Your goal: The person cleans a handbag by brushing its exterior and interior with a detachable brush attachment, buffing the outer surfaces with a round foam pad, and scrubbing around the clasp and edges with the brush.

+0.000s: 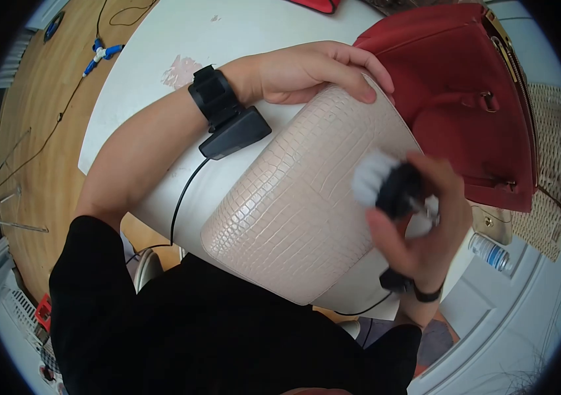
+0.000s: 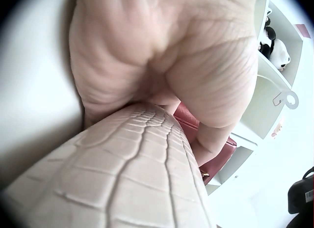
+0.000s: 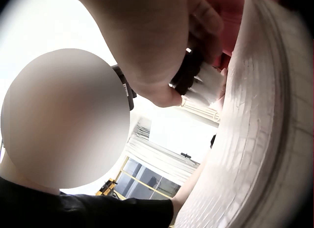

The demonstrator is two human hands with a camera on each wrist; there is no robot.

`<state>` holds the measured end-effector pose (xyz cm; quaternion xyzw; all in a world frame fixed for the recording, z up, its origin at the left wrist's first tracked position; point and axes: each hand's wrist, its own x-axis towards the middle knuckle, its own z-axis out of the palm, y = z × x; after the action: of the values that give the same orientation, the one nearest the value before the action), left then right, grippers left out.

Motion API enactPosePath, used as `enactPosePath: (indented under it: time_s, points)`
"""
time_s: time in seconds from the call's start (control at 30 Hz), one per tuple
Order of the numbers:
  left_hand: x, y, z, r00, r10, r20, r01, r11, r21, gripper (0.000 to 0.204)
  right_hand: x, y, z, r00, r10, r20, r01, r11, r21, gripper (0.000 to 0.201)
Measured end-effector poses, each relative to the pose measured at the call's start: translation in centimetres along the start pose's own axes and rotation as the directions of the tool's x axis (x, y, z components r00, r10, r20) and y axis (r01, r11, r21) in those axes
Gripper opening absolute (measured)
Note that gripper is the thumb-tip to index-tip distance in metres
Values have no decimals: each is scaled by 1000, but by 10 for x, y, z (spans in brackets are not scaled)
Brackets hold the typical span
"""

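left hand (image 1: 313, 69): gripping top edge of cream croc-embossed bag (image 1: 300, 197), tilted at near edge of white table (image 1: 155, 46) | right hand (image 1: 425, 217): clenched round black brush (image 1: 392, 187), white bristles on bag face | risk: bag slipping off edge under hard brushing; red bag (image 1: 465, 99) just beside, liable to be knocked.

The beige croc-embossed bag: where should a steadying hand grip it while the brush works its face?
Probably the far top edge, from behind. The beige croc-embossed bag stands tilted on the white table, face toward the person; the left hand curls over that edge, leaving the face free for the brush in the right hand.
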<state>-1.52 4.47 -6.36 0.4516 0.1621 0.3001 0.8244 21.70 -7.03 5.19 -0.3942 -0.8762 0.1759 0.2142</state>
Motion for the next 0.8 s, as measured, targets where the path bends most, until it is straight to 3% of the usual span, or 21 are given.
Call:
enactPosePath:
  time_s: [0.13,0.2,0.33,0.37,0.43,0.57,0.67,0.73,0.77,0.8]
  points:
    - [-1,1,0,1000,15,-4,-15,1000,-18,31,16,7,40,999,-44,6,42,988,148,59]
    - [-2,2,3,999,-4,-32,5,999,32,30,10,4,52,983,-161,-91,174,971,162,60]
    - [-2,3,5,999,-26,-23,26,999,29,30,2,5,48,964,-257,67,232,938,259,66]
    - [-1,2,4,1000,-25,-13,25,1000,2,30,3,8,48,963,-260,66,234,935,266,66]
    - [-1,1,4,1000,-27,-7,26,999,-26,30,8,17,49,980,-132,-151,167,954,249,73]
    - [-2,1,4,1000,-28,-11,27,999,-40,30,6,26,43,980,-96,-172,121,983,140,72]
    - [-1,1,4,999,-35,-2,34,999,-36,31,-7,8,45,977,-202,-68,207,975,84,66]
    - [0,1,3,999,-46,-9,46,999,-19,31,-12,-6,46,941,-314,129,253,901,352,61]
    - [0,0,2,999,-32,-4,32,999,6,32,-11,-8,43,941,-314,127,252,901,354,61]
    - [0,0,2,1000,-17,1,17,999,31,32,-9,-10,37,916,-327,232,211,885,415,61]
